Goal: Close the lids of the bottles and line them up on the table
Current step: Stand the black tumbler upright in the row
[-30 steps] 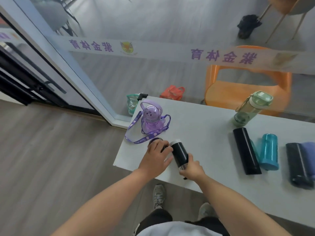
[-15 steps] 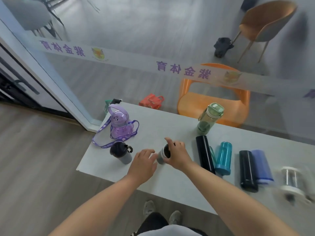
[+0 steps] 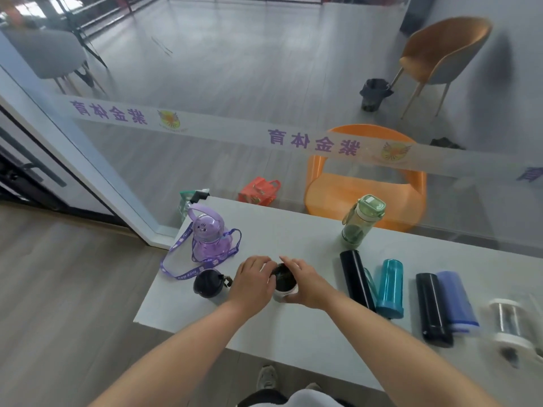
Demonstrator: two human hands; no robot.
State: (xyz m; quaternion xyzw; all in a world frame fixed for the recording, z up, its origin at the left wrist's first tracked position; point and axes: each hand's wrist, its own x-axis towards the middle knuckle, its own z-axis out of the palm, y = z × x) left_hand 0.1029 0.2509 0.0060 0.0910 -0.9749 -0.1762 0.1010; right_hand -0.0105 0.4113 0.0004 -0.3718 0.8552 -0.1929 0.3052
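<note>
The short black bottle (image 3: 283, 282) stands upright on the table (image 3: 282, 324), to the right of the purple bottle (image 3: 207, 239) and a little nearer the person. Both hands enclose it. The left hand (image 3: 254, 282) curls its fingers round the left side, and the right hand (image 3: 305, 284) wraps the right side, its fingers bent over the far rim and its thumb low near the pale base. The top looks dark, and from this angle I cannot tell whether that is a seated lid or an open mouth.

The step appears to be tightening the lid. One hand should hold the body firmly against the table while the other turns only the cap, squarely so the thread does not cross. Pressing straight down should keep the pale base from skating.

A small dark lidded cup (image 3: 207, 284) stands directly in front of the purple bottle, just beside the left wrist, so that elbow should stay tucked in. A green bottle (image 3: 363, 220) stands well to the right of the purple bottle. Farther right lie a black flask (image 3: 357, 279), a teal bottle (image 3: 389, 283), a second black flask (image 3: 432, 309) and a blue bottle (image 3: 457, 302), all on their sides and not yet stood in line.
</note>
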